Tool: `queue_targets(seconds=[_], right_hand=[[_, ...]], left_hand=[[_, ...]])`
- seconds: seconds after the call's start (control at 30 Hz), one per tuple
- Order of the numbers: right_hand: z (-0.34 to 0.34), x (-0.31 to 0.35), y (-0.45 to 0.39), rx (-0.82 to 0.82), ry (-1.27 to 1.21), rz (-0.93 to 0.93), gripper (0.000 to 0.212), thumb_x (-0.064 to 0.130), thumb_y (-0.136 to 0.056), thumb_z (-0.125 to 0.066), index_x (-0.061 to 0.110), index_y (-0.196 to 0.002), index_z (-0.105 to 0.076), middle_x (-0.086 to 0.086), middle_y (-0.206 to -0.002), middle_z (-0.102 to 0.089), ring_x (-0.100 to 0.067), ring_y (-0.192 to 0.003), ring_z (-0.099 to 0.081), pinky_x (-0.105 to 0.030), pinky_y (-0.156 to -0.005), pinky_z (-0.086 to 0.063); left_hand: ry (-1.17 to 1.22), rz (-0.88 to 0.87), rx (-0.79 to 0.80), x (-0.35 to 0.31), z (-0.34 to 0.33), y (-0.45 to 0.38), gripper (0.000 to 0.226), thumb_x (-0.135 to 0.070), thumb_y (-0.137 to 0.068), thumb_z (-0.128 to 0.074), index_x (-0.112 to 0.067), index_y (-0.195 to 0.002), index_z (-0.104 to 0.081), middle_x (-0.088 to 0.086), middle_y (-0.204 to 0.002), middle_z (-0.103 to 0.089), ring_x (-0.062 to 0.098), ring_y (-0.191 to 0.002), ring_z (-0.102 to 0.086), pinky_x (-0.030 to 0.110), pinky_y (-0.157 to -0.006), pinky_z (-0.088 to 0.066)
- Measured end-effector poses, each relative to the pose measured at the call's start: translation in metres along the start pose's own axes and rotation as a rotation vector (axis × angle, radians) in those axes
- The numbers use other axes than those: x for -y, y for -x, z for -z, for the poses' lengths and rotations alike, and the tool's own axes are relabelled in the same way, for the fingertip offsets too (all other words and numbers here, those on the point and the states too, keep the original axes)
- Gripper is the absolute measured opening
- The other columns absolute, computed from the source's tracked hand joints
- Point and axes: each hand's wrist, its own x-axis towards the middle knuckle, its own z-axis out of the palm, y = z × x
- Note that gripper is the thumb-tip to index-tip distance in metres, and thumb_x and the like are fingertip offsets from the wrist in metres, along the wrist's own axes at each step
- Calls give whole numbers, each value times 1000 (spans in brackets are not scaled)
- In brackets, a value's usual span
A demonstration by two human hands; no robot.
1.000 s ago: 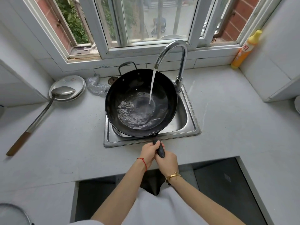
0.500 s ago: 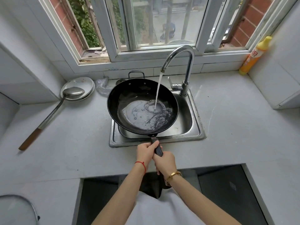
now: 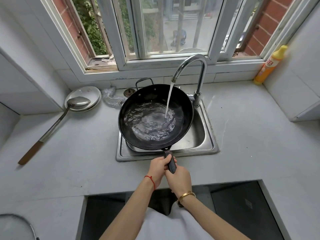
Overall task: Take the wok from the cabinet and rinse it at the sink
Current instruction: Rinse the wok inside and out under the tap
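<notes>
Water pool swirled wider; wok (image 3: 155, 116) over sink (image 3: 210, 135), both grips (image 3: 170, 170) clamped round handle.

Black wok (image 3: 155, 116) over steel sink (image 3: 206, 135), water pooled inside.

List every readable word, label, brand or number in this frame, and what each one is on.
Yellow-capped orange bottle: red characters on its label, too blurred to read.
Window sill: a small line of dark print, too small to read.
Wok handle: no marking can be made out.
Nothing else in the frame carries text.
</notes>
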Motion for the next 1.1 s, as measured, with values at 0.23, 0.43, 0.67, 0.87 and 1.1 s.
queue_targets(seconds=[0.23,0.43,0.67,0.87,1.1], right_hand=[[4,-2,-5,49,-115,-31,28,26,-83,-61,12,-59,-57,-4,-50,-54,-25,-44,-56,-34,-41,-47],[1,10,-6,135,-297,-125,27,19,-81,-60,9,-57,-53,-12,-50,-51,-22,-37,-46,-28,-39,-40],[-2,24,-6,94,-301,-132,29,21,-81,-61,11,-56,-54,-7,-46,-51,-21,-38,-49,-27,-42,-41],[5,26,-4,56,-191,-70,28,16,-80,-60,12,-54,-53,-2,-43,-51,-22,-40,-54,-22,-40,-39],[7,18,-7,21,-123,-13,30,13,-79,-60,18,-51,-50,1,-45,-51,-23,-44,-54,-22,-39,-39]], left_hand=[[-119,-94,-68,4,2,-4,18,-10,-92,-63,2,-83,-71,14,-79,-71,20,-70,-67,27,-69,-57],[-229,-167,-177,-1,11,-8,21,-15,-86,-71,-5,-69,-75,17,-78,-75,22,-74,-68,38,-80,-56],[-189,-139,-168,-9,15,-7,35,-30,-77,-76,5,-74,-75,20,-80,-74,22,-73,-66,36,-77,-54],[-43,-73,-90,-13,7,-6,23,-15,-87,-68,7,-86,-74,15,-80,-73,19,-70,-67,27,-70,-55],[-37,-63,-57,-10,5,-8,22,-14,-90,-65,6,-89,-71,14,-80,-72,20,-69,-67,26,-67,-56]])
